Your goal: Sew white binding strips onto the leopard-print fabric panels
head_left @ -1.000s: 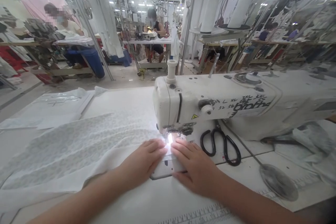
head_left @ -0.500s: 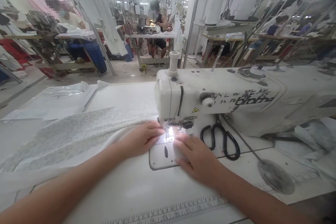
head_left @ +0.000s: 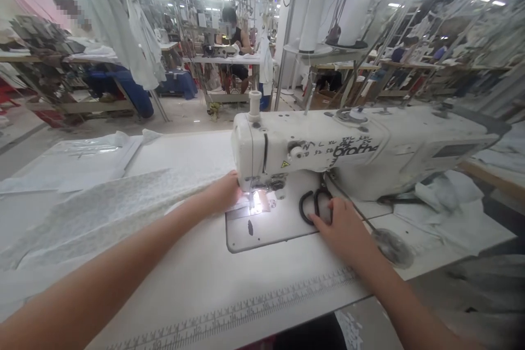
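My left hand (head_left: 223, 192) rests on the white patterned fabric (head_left: 102, 210) just left of the lit needle area (head_left: 257, 203) of the white sewing machine (head_left: 328, 145). Its fingers are curled together on the cloth's edge. My right hand (head_left: 343, 228) lies over the black scissors (head_left: 310, 205) on the machine bed to the right of the needle. Its fingers are closed over the blades and reach the handle loops. The fabric trails off to the left across the table.
A metal knee-lifter pad (head_left: 391, 246) sits right of my right hand. Loose white cloth (head_left: 447, 202) is piled under the machine arm. A printed ruler (head_left: 246, 311) runs along the table's front edge. Other people work at machines (head_left: 235, 38) across the aisle.
My right hand left the fabric at the needle and moved right onto the scissors. My left hand slid further in beside the presser foot. The view shifted right.
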A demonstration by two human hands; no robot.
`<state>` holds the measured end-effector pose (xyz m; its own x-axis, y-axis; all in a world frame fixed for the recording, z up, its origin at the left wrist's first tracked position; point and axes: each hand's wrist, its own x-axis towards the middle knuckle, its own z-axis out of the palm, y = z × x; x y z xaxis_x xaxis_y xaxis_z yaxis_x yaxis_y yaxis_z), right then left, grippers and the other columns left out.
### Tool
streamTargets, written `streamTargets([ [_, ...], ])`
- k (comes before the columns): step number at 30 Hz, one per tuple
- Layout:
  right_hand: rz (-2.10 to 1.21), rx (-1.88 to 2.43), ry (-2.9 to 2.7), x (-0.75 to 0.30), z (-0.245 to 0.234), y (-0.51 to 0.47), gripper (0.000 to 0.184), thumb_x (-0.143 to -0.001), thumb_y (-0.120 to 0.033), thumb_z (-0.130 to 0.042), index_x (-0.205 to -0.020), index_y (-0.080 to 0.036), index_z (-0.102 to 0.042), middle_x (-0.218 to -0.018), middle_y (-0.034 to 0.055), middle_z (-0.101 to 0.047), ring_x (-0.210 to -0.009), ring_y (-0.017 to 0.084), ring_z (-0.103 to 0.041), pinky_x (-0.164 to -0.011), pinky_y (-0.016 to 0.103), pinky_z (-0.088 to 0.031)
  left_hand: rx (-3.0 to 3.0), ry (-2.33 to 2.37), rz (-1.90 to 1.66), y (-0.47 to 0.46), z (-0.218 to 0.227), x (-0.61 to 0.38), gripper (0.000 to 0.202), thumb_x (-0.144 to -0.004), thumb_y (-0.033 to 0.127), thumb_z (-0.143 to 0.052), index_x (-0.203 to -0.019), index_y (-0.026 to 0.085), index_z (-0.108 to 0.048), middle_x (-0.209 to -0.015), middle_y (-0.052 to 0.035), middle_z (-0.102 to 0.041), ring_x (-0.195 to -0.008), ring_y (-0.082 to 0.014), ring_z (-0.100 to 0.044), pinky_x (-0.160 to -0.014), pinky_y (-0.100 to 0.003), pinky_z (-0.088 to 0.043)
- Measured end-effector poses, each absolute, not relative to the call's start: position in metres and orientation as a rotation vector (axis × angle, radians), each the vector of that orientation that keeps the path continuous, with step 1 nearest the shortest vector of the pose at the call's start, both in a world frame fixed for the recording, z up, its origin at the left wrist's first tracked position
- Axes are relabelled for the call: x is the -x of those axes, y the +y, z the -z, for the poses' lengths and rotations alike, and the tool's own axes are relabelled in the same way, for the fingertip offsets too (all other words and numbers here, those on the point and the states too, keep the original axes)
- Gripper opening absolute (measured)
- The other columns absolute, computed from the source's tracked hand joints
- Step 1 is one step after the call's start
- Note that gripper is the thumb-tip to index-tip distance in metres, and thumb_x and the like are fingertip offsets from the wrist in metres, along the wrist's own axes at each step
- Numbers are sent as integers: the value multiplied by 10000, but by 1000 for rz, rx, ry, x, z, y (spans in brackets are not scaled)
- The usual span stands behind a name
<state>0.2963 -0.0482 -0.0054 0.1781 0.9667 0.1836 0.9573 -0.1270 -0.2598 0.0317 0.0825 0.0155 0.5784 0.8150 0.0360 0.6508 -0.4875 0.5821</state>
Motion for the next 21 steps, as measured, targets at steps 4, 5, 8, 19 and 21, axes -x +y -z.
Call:
streamTargets([
  [4, -162, 2225, -1718, -299, -1, -70, 363, -782, -417, -547, -973, -146, -398, -992, 139, -475, -878, 270, -544, -722, 357, -465, -2303, 1105, -333, 88, -25, -27, 318, -762, 246, -548, -1074, 220, -604, -1095, -75, -623, -964, -264, -564, -794, -369, -447],
  [5, -223, 2243, -1708, -300, -2, -77, 402, -771, -434, -554, -1001, -142, -400, -1016, 143, -472, -902, 274, -544, -725, 354, -468, -2299, 1101, -321, 88, -28, -26, 358, -762, 261, -553, -1118, 232, -579, -1137, -69, -607, -992, -260, -555, -812, -368, -440],
  [8, -375, 2266, -1717, -306, -4, -98, 432, -771, -430, -536, -1062, -141, -401, -1061, 141, -473, -925, 260, -552, -719, 326, -473, -2262, 1133, -283, 88, -34, -24, 400, -734, 301, -591, -1128, 237, -572, -1149, -63, -601, -1002, -252, -549, -816, -343, -427],
  [19, -773, 2057, -2152, -317, -24, -146, 199, -826, -340, -445, -679, -206, -433, -689, 25, -573, -655, 205, -557, -562, 278, -368, -1925, 1426, -168, 24, -54, 8, 292, -696, 451, -588, -692, 163, -637, -608, -22, -610, -520, -170, -546, -490, -260, -376],
  [21, -959, 1889, -2106, -298, -35, -156, 254, -854, -408, -416, -694, -212, -439, -706, 17, -583, -670, 198, -561, -587, 271, -396, -1787, 1418, -237, -12, -65, 17, 341, -733, 495, -554, -760, 168, -646, -692, -28, -651, -577, -177, -585, -524, -263, -419],
])
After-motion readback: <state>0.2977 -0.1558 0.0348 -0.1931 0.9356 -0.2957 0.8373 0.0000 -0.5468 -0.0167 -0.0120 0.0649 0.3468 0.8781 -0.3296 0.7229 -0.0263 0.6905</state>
